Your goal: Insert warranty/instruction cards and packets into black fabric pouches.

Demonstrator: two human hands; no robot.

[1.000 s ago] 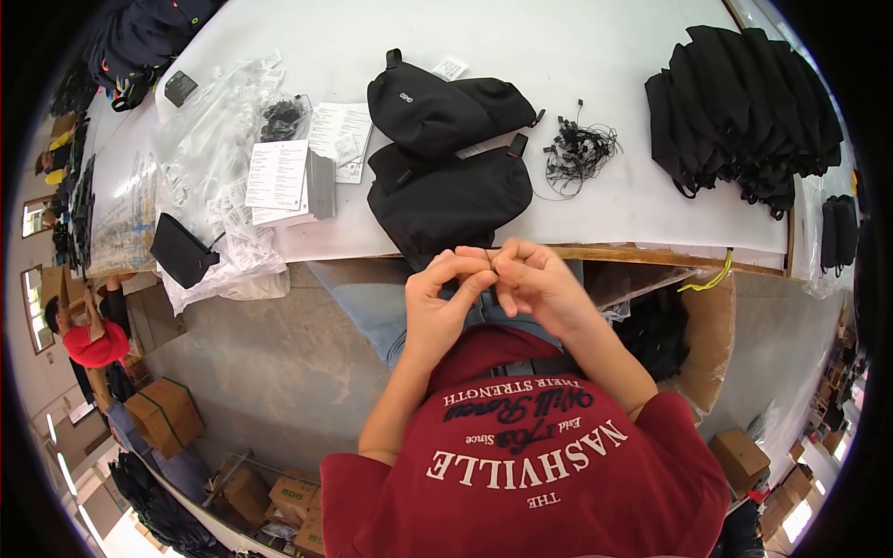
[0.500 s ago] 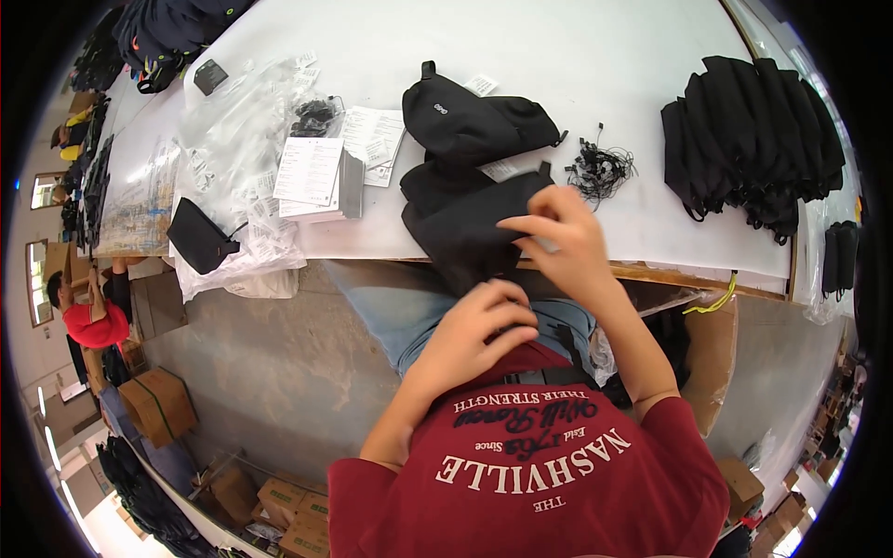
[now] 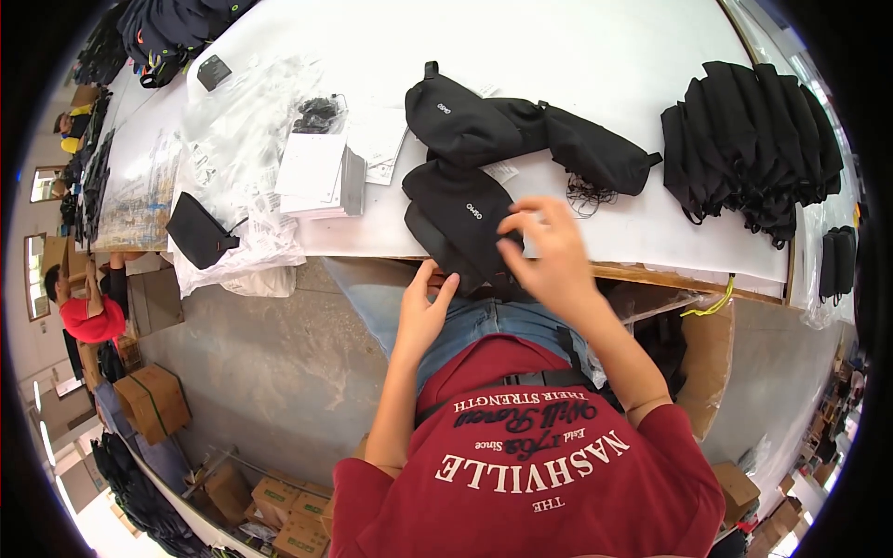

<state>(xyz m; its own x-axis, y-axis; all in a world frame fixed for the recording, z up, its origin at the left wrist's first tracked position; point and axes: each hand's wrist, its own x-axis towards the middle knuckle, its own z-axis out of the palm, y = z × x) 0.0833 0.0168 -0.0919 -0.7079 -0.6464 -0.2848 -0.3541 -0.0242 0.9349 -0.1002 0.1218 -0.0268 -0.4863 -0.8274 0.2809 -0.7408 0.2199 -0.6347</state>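
Note:
A black fabric pouch (image 3: 460, 219) with a small white print lies at the table's front edge, its near end overhanging toward my lap. My left hand (image 3: 427, 302) is at that pouch's lower left edge, thumb and forefinger apart; whether its fingertips touch the cloth I cannot make out. Over the pouch's right side hovers my right hand (image 3: 551, 249), fingers curved and apart, slightly blurred, with nothing visible in them. Farther back lies another black pouch (image 3: 474, 121). A third black pouch (image 3: 600, 153) rests to its right, partly covering a tangle of thin black cords (image 3: 591, 197).
Left of the pouches stand a stack of white printed cards (image 3: 314, 172), clear plastic bags (image 3: 246, 121) and a small black pouch (image 3: 200, 228). A row of black pouches (image 3: 744, 139) sits at the right. Cardboard boxes (image 3: 152, 403) and a person in red (image 3: 91, 316) are at the left.
A black pouch has gone from before me to the right, over the cords. The printed pouch beneath now shows. My left hand has moved left and down; my right hand has shifted slightly down.

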